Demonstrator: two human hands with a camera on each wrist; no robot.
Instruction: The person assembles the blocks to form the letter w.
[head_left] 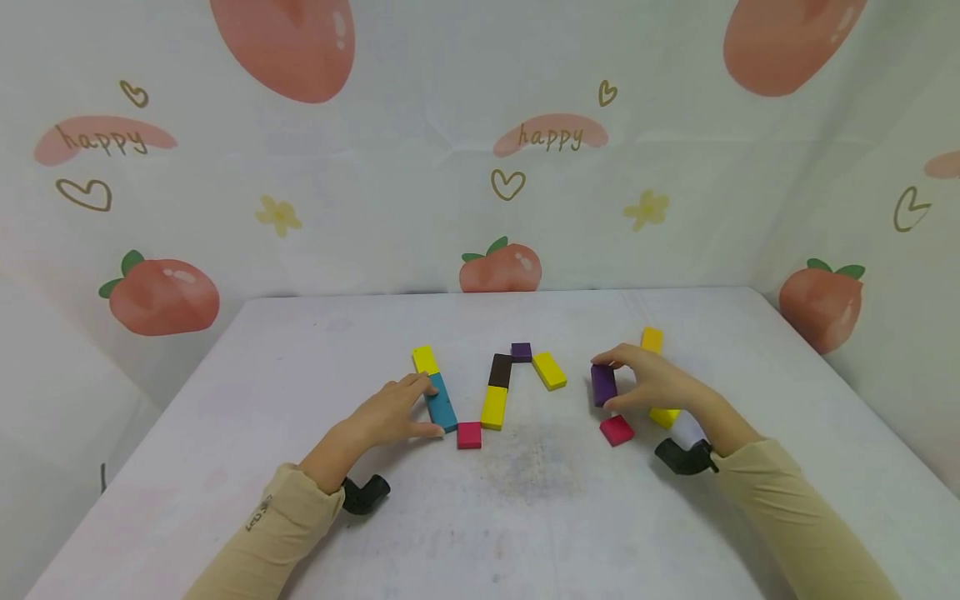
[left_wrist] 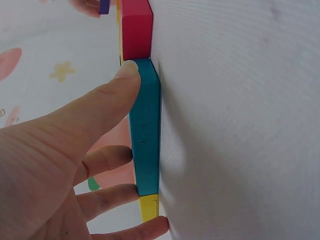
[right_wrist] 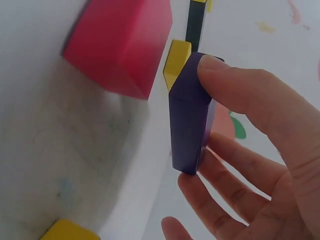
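In the head view my left hand (head_left: 393, 410) reaches over a blue block (head_left: 442, 407) lying on the table. The thumb touches its near end, and the fingers spread along its left side in the left wrist view. A yellow block (head_left: 425, 360) adjoins the blue one's far end, and a red block (head_left: 469, 435) sits by its near end. My right hand (head_left: 651, 379) pinches a purple block (head_left: 603, 386) lengthwise between thumb and fingertips. In the right wrist view, this purple block (right_wrist: 187, 117) appears raised off the surface. Another red block (head_left: 617, 430) lies just below it.
A black block (head_left: 500, 371), a yellow block (head_left: 493, 407), a small dark purple block (head_left: 521, 352) and a tilted yellow block (head_left: 549, 371) continue the row in the middle. More yellow blocks (head_left: 652, 339) lie behind and under my right hand. A printed curtain (head_left: 390, 208) hangs behind the table.
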